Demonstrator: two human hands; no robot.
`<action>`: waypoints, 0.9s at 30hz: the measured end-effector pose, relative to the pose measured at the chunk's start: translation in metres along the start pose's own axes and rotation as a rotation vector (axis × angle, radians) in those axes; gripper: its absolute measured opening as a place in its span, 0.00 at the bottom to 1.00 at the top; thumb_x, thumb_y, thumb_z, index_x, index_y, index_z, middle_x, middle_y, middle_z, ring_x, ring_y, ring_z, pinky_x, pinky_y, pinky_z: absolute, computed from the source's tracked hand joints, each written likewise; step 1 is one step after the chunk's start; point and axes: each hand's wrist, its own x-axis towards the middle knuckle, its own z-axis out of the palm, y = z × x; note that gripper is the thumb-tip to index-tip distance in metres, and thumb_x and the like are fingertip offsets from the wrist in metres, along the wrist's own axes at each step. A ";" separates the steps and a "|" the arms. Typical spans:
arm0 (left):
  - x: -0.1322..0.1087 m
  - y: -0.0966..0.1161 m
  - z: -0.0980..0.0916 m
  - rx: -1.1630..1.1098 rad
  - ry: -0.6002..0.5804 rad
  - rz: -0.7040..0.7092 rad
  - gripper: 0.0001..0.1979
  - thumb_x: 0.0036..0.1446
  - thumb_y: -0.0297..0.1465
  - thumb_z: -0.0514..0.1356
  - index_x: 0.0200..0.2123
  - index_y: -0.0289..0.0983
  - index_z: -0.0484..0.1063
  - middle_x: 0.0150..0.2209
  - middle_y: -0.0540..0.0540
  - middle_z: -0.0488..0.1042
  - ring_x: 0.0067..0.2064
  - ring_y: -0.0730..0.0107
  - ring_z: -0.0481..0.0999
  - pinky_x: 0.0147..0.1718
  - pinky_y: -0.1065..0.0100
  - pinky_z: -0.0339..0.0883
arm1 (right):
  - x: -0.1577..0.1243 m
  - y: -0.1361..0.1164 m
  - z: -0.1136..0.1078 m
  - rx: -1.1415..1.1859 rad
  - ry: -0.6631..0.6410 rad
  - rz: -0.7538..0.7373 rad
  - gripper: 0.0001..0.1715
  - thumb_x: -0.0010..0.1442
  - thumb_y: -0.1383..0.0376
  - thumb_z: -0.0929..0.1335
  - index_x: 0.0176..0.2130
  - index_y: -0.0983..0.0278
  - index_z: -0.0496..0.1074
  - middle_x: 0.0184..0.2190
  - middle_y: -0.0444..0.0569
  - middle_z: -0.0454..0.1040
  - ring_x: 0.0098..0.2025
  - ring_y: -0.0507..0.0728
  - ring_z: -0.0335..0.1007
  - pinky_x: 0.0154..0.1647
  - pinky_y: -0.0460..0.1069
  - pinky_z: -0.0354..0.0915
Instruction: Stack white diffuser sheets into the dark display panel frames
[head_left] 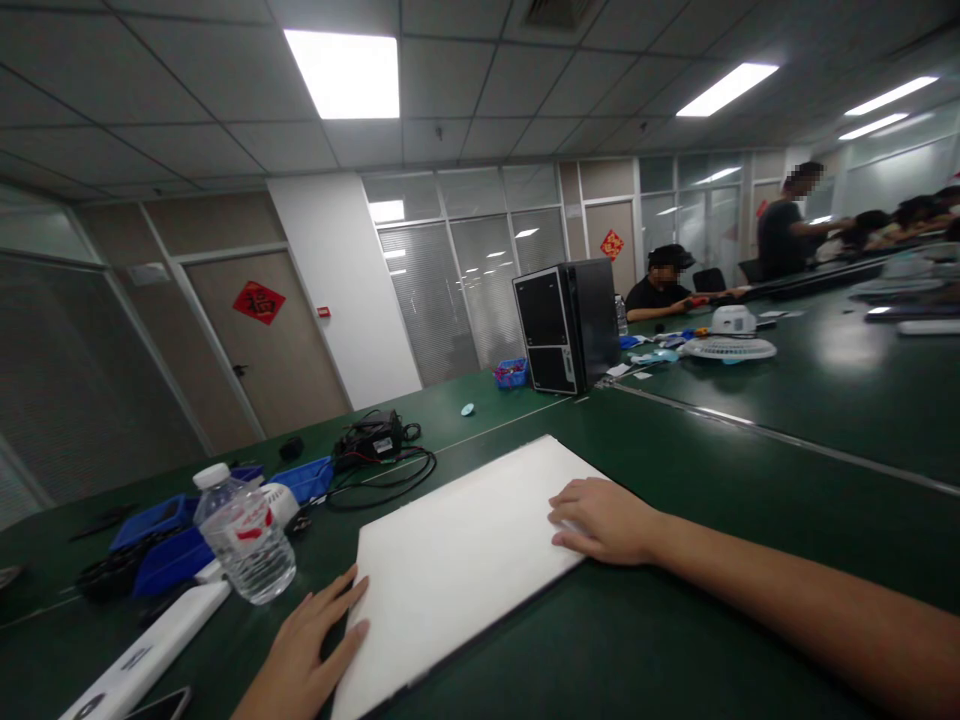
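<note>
A closed white laptop [457, 545] lies flat on the dark green table [675, 470] in front of me. My right hand [600, 520] rests palm down on the laptop's right edge, fingers together and flat. My left hand [304, 650] lies at the laptop's near left corner, fingers stretched out and touching its edge. Neither hand holds anything.
A clear water bottle [244, 535] stands left of the laptop beside blue bins [176, 545], a white device [150, 650] and a black power brick with cables [371, 440]. A black computer tower [566, 325] stands farther back. Other people sit and stand at the far right.
</note>
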 end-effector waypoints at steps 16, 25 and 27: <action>-0.002 -0.003 0.003 -0.022 -0.059 -0.012 0.27 0.64 0.47 0.51 0.64 0.49 0.65 0.68 0.48 0.62 0.68 0.53 0.61 0.65 0.42 0.52 | -0.014 0.073 -0.002 -0.086 0.021 0.694 0.31 0.61 0.51 0.64 0.55 0.65 0.74 0.54 0.61 0.75 0.56 0.69 0.69 0.58 0.62 0.61; -0.001 0.009 -0.007 -0.098 -0.065 -0.035 0.27 0.65 0.47 0.50 0.64 0.45 0.65 0.66 0.48 0.63 0.68 0.53 0.61 0.65 0.44 0.53 | -0.007 0.079 0.013 0.315 0.153 0.730 0.28 0.54 0.57 0.70 0.54 0.63 0.75 0.57 0.56 0.74 0.58 0.67 0.69 0.63 0.60 0.58; 0.000 0.015 -0.012 -0.115 -0.081 -0.044 0.28 0.65 0.46 0.49 0.64 0.43 0.65 0.66 0.49 0.62 0.67 0.54 0.62 0.65 0.46 0.53 | -0.006 0.086 0.014 0.454 0.216 0.760 0.27 0.55 0.61 0.69 0.54 0.64 0.74 0.56 0.55 0.74 0.57 0.63 0.70 0.62 0.56 0.61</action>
